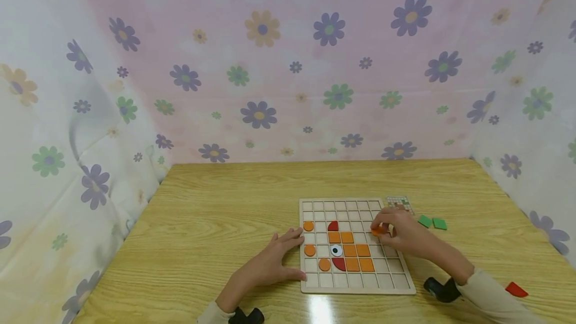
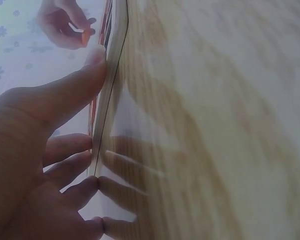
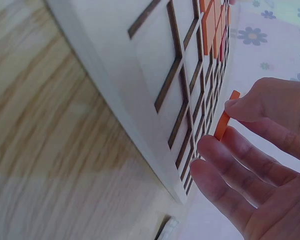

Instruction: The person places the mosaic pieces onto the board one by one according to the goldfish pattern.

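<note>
A pale wooden grid board [image 1: 358,291] lies on the table. Its cells hold several orange square tiles [image 1: 349,250], round orange discs [image 1: 309,250], two red quarter-circle pieces [image 1: 333,226] and an eye tile [image 1: 336,250]. My left hand [image 1: 272,259] rests against the board's left edge, thumb spread from the fingers, touching the rim in the left wrist view. Above the board's right side, my right hand [image 1: 405,231] pinches an orange tile [image 3: 226,116] between thumb and fingertips. The tile is held on edge, its full outline partly covered by the fingers.
Behind my right hand lies a small patterned grid card [image 1: 399,204]. Two green square tiles [image 1: 432,222] sit right of the board. Farther right, a red piece [image 1: 516,289] lies by the sleeve. Flowered cloth [image 1: 288,64] rises behind the wooden table [image 1: 216,214].
</note>
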A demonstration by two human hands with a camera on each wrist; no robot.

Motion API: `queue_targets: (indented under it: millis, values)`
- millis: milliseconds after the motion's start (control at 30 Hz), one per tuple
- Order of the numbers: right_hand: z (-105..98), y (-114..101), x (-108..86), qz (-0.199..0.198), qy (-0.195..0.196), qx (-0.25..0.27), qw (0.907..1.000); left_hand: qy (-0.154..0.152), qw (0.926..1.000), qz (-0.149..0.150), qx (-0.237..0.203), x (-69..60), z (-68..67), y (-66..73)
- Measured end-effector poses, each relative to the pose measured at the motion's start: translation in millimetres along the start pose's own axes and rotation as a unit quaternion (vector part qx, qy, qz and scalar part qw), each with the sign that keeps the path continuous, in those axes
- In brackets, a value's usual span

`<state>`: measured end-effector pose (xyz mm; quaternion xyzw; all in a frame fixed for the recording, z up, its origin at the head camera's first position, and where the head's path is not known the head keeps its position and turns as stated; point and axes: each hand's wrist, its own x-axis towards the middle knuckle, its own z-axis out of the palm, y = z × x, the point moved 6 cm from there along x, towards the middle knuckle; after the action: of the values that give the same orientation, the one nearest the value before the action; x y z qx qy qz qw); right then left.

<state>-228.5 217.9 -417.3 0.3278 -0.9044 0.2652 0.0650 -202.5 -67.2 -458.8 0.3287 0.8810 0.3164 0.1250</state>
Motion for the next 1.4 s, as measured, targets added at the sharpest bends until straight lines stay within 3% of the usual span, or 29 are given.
queue_targets:
  millis: [233,433,600,933,1167,1400]
  values:
    - [8,-4,6.2,-0.012,-0.001,0.035,0.9993,0.002,1.0000,-0.003,0.002,-0.9,-1.6,1.5]
    - [17,-9,10.4,-0.029,-0.024,0.073,0.9966,0.002,1.0000,-0.001,-0.002,-1.2,-2.1,2.3]
    - [25,-11,13.8,-0.033,-0.037,0.062,0.9968,0.003,1.0000,0.000,-0.005,-0.4,-1.6,2.3]
    - [29,-19,17.9,-0.078,-0.043,0.051,0.9947,0.002,1.0000,-0.002,-0.006,0.5,-2.0,2.4]
    - [21,-19,8.9,-0.064,-0.039,0.038,0.9964,0.002,1.0000,0.000,-0.007,0.5,-1.7,3.1]
    - [5,-14,-10.8,-0.022,-0.030,0.045,0.9983,0.002,1.0000,-0.004,-0.004,-0.2,-1.8,3.7]
